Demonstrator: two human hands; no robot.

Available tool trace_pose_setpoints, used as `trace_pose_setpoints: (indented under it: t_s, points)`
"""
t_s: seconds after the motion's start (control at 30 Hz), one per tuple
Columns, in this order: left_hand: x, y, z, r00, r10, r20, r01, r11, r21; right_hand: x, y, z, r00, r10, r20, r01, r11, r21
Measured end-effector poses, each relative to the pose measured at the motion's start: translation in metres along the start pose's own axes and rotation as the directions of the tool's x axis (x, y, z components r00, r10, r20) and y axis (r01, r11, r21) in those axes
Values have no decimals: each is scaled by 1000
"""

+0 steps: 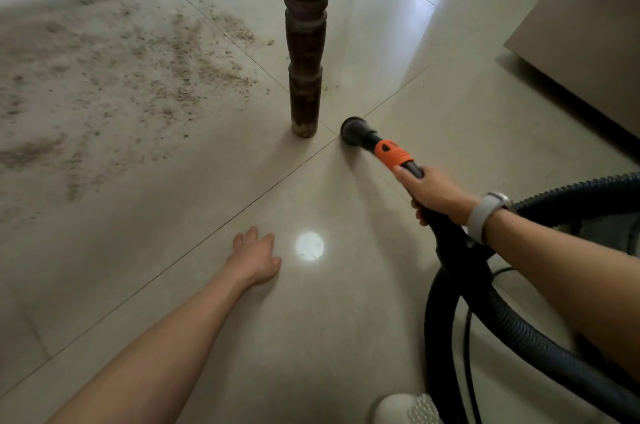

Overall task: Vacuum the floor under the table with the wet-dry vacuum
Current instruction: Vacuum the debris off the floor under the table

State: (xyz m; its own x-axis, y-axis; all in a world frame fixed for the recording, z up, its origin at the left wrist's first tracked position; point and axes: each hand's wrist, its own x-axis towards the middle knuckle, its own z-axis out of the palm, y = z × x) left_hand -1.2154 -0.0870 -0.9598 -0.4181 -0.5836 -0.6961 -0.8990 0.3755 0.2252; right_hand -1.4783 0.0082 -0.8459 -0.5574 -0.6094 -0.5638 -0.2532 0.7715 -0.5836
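beside the table leg (304, 53), right hand (433, 195) grips nozzle (353, 130)

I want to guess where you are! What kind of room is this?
Probably a dining area in a home. The floor is shiny pale tile, turned wooden table legs stand on it, and crumbs lie scattered underneath.
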Motion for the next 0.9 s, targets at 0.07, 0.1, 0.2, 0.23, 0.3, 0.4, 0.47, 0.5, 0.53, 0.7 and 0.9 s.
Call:
trace_pose_setpoints:
  t_s: [0.07,0.1,0.2,0.23,0.3,0.4,0.47,0.5,0.53,0.7,0.9]
  points:
    - [-2,3,1,1000,-5,-8,5,1000,-6,5,-1,-1,999,47,-3,-47,995,83]
    - [-2,3,1,1000,-4,-16,4,1000,-6,5,-2,1,998,63,8,-63,994,86]
    - [-4,3,3,999,0,-42,0,1000,-15,-19,0,9,995,93,26,-94,995,40]
    - [-4,3,4,999,0,-50,-1,1000,-16,-31,5,10,994,95,44,-97,994,46]
    - [-2,6,6,997,1,-73,-2,1000,-11,-58,18,13,988,93,125,-101,993,59]
    - [6,18,7,993,20,-116,-19,1000,11,-92,42,20,958,80,276,-68,996,-51]
    - [11,27,5,991,37,-130,-35,999,15,-96,51,20,961,56,272,-30,995,-97]
    - [12,30,4,990,47,-132,-45,999,16,-93,53,17,973,51,225,-32,996,-88]
    - [12,34,4,990,58,-130,-56,998,19,-90,55,13,985,57,163,-48,997,-56]
    - [8,35,15,988,130,-88,-123,990,75,-93,61,9,992,121,43,-125,985,119]
    - [16,14,8,992,103,-78,-97,992,77,-101,54,33,945,35,324,-36,999,-3]
